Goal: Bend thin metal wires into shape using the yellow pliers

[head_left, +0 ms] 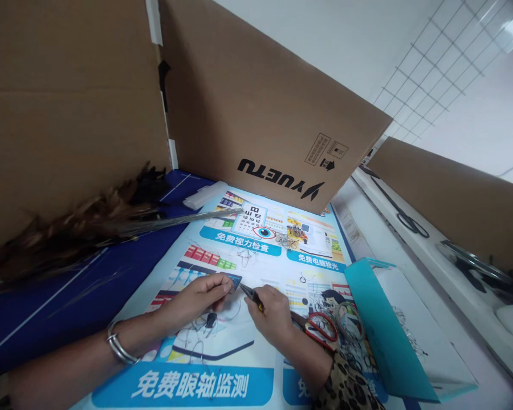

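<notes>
My right hand [271,313] is wrapped round a pair of pliers [252,295] with narrow dark jaws and some yellow on the handle. The jaw tips point left, close to the fingertips of my left hand [211,291]. Those fingertips are pinched on a thin wire, whose loose curve [238,310] hangs between the hands; its end at the jaws is too small to make out. Under my hands lies a printed poster sheet [265,347]. Beside my right wrist are red-handled scissors [322,329] and a coil of wire [349,322].
An open teal box [389,336] with thin wire pieces inside stands at the right. Brown feathers [89,219] and a bundle of clear strands [188,219] lie at the left. Tall cardboard panels [256,97] close off the back and left. Small wire loops [287,241] are scattered on the sheet.
</notes>
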`<control>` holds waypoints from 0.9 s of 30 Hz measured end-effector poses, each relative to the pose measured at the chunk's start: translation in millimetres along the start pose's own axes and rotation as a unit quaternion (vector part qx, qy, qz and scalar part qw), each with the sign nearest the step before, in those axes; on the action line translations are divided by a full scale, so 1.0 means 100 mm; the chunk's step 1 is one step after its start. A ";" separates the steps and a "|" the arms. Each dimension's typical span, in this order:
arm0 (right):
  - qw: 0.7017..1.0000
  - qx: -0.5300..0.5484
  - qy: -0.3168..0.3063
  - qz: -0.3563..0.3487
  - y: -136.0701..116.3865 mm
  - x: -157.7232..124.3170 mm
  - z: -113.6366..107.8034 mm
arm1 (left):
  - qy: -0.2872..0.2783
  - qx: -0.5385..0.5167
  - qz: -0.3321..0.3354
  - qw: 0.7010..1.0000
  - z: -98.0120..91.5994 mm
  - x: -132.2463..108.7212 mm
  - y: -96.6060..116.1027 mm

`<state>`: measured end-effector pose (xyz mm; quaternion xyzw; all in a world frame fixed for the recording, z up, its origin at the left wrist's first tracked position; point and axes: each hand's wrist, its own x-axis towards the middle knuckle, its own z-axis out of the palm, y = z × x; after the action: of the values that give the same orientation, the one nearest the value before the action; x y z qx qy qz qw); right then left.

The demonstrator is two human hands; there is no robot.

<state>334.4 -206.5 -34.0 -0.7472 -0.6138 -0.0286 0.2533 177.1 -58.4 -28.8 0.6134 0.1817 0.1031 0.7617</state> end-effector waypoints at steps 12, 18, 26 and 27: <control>1.000 0.022 0.011 -0.002 -0.03 0.01 -0.03 | -0.016 -0.052 -0.003 0.999 0.00 0.00 0.05; 0.999 -0.007 0.002 -0.034 0.00 0.00 -0.01 | -0.013 -0.046 -0.011 0.999 0.01 -0.02 0.07; 0.996 -0.049 0.011 -0.077 0.03 0.01 -0.02 | -0.007 0.043 0.016 0.999 0.01 -0.02 0.04; 0.996 -0.052 0.007 -0.079 0.03 0.01 -0.03 | -0.010 0.054 0.023 0.998 0.01 -0.02 0.04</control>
<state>338.1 -207.4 -32.5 -0.7083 -0.6666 -0.0856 0.2159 176.1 -58.7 -24.8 0.6585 0.1646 0.1046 0.7268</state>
